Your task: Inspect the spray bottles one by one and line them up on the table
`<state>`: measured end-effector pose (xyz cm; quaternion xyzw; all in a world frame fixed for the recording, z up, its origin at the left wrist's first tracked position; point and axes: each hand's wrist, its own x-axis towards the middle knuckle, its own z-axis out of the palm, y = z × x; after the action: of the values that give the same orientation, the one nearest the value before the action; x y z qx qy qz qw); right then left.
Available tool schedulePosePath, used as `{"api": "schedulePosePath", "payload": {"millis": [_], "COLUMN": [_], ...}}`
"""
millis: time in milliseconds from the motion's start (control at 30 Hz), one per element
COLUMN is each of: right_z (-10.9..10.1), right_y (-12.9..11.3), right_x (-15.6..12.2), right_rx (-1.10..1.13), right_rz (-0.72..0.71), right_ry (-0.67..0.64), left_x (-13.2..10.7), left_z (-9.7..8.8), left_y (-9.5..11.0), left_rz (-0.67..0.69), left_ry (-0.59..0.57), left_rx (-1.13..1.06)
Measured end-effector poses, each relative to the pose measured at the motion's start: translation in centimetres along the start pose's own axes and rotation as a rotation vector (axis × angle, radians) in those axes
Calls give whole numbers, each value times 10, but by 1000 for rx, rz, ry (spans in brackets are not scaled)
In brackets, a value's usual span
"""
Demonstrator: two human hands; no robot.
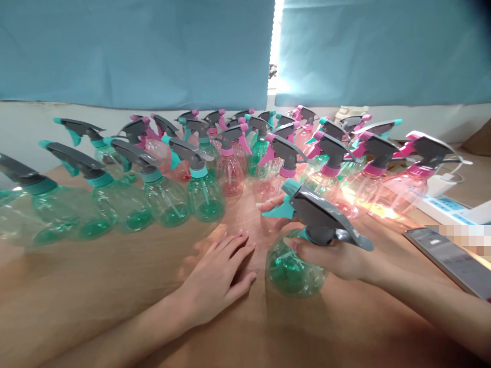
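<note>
My right hand [326, 255] is wrapped round the neck of a green spray bottle [289, 273] with a grey and teal trigger head. The bottle is near the front of the wooden table, its nozzle pointing left; I cannot tell whether its base touches the tabletop. Flat on the table lies my left hand [217, 276], fingers spread and nothing in it, just left of that bottle. Beyond it stands a green spray bottle [207, 199] with a teal collar. A pink spray bottle [230, 171] is behind that one to the right.
Several green bottles line the left side and several pink ones the right, including a pink bottle [402, 189]. At the right lie a phone [448, 255] and a white power strip [447, 207] with a cable. Blue blinds [134, 51] hang behind the table [115, 296].
</note>
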<state>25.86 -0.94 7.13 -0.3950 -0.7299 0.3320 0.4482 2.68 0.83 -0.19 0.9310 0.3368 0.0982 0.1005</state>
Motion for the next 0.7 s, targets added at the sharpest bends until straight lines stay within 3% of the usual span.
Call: {"api": "schedulePosePath", "payload": {"millis": [467, 700], "right_z": [1, -1], "right_y": [-2, 3], "right_x": [2, -2], "right_rx": [-6, -110], "right_rz": [7, 15], "right_ry": [5, 67], "left_x": [0, 1], "left_z": [1, 1], "left_y": [-1, 0], "left_rz": [-1, -3], "left_ry": [1, -6], "left_rx": [11, 2]}}
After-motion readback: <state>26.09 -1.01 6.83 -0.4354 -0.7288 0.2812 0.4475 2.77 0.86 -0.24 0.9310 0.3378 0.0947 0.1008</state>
